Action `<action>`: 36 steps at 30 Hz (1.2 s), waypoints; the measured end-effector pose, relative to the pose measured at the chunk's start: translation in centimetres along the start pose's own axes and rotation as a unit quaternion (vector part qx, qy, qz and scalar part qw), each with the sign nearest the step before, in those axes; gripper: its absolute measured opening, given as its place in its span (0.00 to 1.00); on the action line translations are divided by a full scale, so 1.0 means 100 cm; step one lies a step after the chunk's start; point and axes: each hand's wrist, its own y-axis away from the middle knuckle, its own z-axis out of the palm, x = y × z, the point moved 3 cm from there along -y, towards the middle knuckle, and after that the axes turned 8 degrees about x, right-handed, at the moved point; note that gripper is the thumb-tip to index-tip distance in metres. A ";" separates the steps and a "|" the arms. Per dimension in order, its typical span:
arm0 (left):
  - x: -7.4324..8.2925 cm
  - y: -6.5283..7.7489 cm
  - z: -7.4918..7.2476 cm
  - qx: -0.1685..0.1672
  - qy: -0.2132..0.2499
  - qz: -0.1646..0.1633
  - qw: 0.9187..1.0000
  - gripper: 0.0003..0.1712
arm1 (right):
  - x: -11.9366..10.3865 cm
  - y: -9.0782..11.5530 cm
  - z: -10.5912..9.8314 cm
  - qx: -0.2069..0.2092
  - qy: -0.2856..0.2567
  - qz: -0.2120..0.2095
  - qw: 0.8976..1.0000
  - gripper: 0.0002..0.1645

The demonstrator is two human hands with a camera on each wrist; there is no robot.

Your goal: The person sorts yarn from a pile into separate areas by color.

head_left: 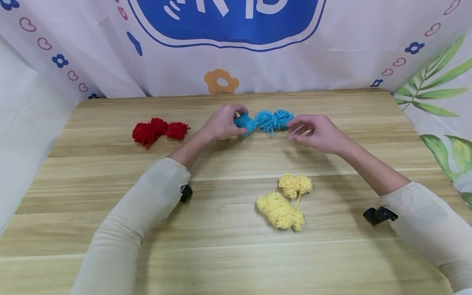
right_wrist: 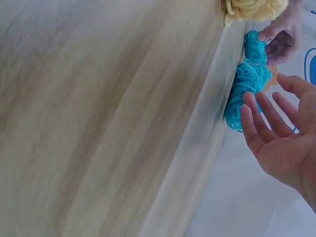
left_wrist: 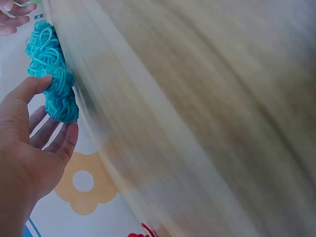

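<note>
Here we are at the far side of the wood-grained table (head_left: pixel 191 262), where the bright blue yarn, wound into two looped, pinched-in bunches (head_left: pixel 273 121), lies between the two hands. We'd judge it very light, soft and squashy, with a dry grip that shouldn't slip; it won't break, but those loose loops could snag or pull out. The best hold, we reckon, is a gentle one around the body of a bunch or at its pinched-in middle, not by stray loops. The two bunches appear to meet at a narrow neck, so lifting just one end would likely let the other sag.

Look at the left hand (head_left: pixel 225 122): it has the smaller bunch by its outer end, thumb on one side and bent fingers on the other, a light pinch as we read it. Over at the larger bunch, the right hand (head_left: pixel 315 130) has its fingers loosely bent and spread apart, thumb clear of them, tips right beside the yarn; whether they touch, we can't tell. Both forearms angle forward and inward, in cream sleeves (head_left: pixel 121 229). Off to the left lies the red yarn bundle (head_left: pixel 155 130), and nearer us, the pale yellow yarn bundle (head_left: pixel 280 211).
</note>
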 end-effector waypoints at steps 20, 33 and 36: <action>0.002 -0.004 0.003 -0.003 -0.005 0.017 1.000 0.32 | -0.008 0.004 0.006 -0.017 -0.015 -0.002 1.000 0.18; 0.002 0.001 -0.001 0.004 -0.008 0.015 1.000 0.32 | -0.008 0.009 0.012 -0.034 -0.015 -0.019 0.999 0.18; 0.002 0.004 -0.004 0.008 -0.003 0.015 1.000 0.31 | -0.010 0.010 0.012 -0.038 -0.015 -0.018 0.999 0.17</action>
